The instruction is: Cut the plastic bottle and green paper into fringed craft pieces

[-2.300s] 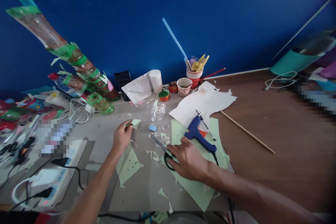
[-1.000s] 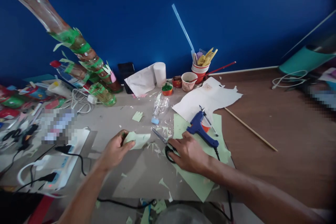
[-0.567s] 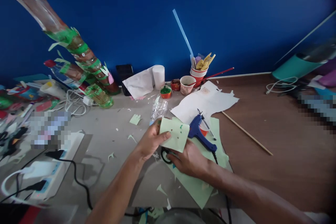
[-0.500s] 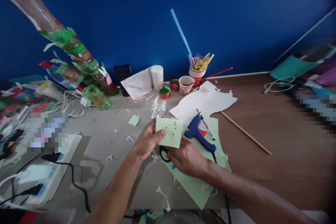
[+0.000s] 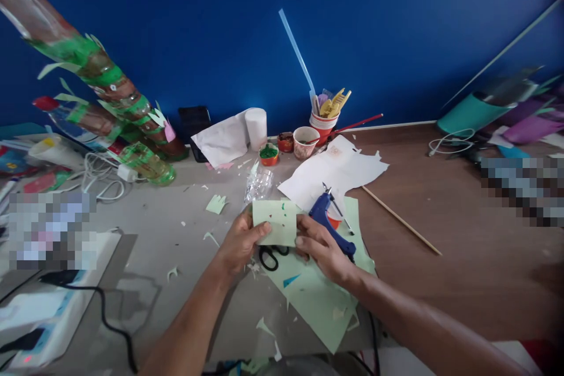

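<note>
A small pale green piece of paper (image 5: 275, 220), marked with a few green and reddish spots, is held up above the table. My left hand (image 5: 240, 241) grips its left side, thumb across the front. At the right edge, my right hand (image 5: 319, 247) has its fingers and thumb bent around the paper. Just below the paper are the black handles of scissors (image 5: 268, 258); their blades are hidden. Under my right hand lies a larger green sheet (image 5: 326, 317) with a small blue scrap on it. A blue glue gun (image 5: 321, 208) rests close beyond that hand.
White paper (image 5: 343, 164) and a wooden stick (image 5: 400, 220) lie to the right. Paint cups (image 5: 268, 154) and a cup of plastic cutlery (image 5: 325, 120) stand by the wall. A painted bottle trunk (image 5: 123, 91) leans at left, near a power strip (image 5: 88, 264). Paper scraps litter the table.
My right hand has moved off the scissors handles and up to the paper's right edge. The scissors stay on the table, more visible. The view has shifted slightly right.
</note>
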A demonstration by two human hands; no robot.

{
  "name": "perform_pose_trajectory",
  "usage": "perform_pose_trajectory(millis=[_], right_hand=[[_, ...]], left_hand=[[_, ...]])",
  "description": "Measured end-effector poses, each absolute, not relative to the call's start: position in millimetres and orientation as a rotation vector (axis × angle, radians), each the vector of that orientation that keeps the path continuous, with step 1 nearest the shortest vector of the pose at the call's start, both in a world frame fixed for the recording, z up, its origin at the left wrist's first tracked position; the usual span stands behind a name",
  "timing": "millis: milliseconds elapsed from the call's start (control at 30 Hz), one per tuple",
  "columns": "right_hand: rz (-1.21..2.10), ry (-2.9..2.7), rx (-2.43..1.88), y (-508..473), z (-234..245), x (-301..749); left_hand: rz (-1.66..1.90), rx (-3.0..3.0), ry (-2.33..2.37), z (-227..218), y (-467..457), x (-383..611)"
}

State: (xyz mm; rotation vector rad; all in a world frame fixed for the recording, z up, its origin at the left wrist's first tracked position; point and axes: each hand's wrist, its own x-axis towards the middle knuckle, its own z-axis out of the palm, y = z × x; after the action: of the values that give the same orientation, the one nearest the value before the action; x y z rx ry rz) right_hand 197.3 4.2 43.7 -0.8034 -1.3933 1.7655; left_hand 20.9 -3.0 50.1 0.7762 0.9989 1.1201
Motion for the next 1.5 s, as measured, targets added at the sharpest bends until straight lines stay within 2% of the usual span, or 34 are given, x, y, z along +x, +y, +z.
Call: perform_pose_trajectory(millis=[100, 367, 667, 1067, 1500], right_hand=[[1.774, -1.352, -0.763, 4, 44, 196], [1.569, -1.293, -1.078, 7, 37, 194], [1.355, -1.366, -1.177, 8, 32, 196], [1.582, -1.199, -1.026, 11, 37, 195], [1.639, -1.007, -1.075, 11, 30, 194]], left_hand=[[1.072, 0.775, 1.028, 47, -6, 25], [1.102, 0.754, 0.969, 39, -7, 26], [1.274, 0.905, 1.340, 38, -6, 23], [1.225, 1.013, 1.449, 37, -7, 20], [1.248, 1.014, 1.477, 39, -9, 18]])
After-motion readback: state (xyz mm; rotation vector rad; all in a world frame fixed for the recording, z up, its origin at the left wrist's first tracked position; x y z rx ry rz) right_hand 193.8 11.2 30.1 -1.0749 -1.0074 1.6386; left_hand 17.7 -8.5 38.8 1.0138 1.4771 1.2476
